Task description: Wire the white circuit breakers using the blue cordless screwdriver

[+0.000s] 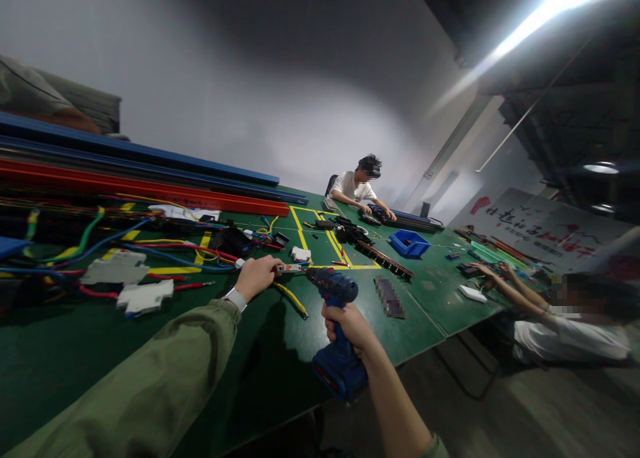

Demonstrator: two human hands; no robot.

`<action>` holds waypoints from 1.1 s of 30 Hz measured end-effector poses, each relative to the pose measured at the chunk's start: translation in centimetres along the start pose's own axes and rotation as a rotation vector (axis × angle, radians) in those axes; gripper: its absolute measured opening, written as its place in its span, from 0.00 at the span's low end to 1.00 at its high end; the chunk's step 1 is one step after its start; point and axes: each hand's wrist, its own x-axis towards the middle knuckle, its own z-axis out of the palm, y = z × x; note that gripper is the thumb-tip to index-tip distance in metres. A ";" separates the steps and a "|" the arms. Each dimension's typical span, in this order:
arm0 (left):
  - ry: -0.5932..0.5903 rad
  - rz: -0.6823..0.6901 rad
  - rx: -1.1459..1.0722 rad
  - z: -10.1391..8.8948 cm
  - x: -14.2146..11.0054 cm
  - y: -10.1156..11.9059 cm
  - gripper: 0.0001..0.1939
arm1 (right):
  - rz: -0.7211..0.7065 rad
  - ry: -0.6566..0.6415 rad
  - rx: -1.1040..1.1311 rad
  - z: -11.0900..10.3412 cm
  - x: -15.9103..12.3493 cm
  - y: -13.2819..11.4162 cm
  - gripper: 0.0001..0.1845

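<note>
A blue cordless drill (pixel 341 361) is in my right hand (pixel 350 325), whose fingers wrap round its handle. Its chuck points left, and the bit reaches the small grey-white electrical part (pixel 291 268) with an orange spot. That part is gripped in my left hand (pixel 257 277), with fingers closed on its near end; its exact kind is not clear. Below it, a yellow wire (pixel 293 299) with a bare metal end lies on the table. White breaker-like modules (pixel 145 297) with red and blue wires sit left of my left hand. Another white module (pixel 301 254) lies just beyond the part.
The green table (pixel 415 338) carries yellow tape lines. Long blue rails (pixel 150 161) and an orange rail (pixel 210 197) lie at the back left. A blue bin (pixel 409 243) and a copper-coloured strip (pixel 385 261) are to the right. Two co-workers sit across and at right.
</note>
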 end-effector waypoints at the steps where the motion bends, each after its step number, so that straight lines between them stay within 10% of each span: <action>1: -0.003 -0.004 -0.004 0.0 0.0 0.0 0.18 | 0.005 0.003 0.001 0.0 0.0 -0.1 0.07; 33: -0.015 0.004 -0.005 -0.3 -0.1 0.1 0.19 | 0.053 0.017 0.019 0.1 0.2 -0.1 0.08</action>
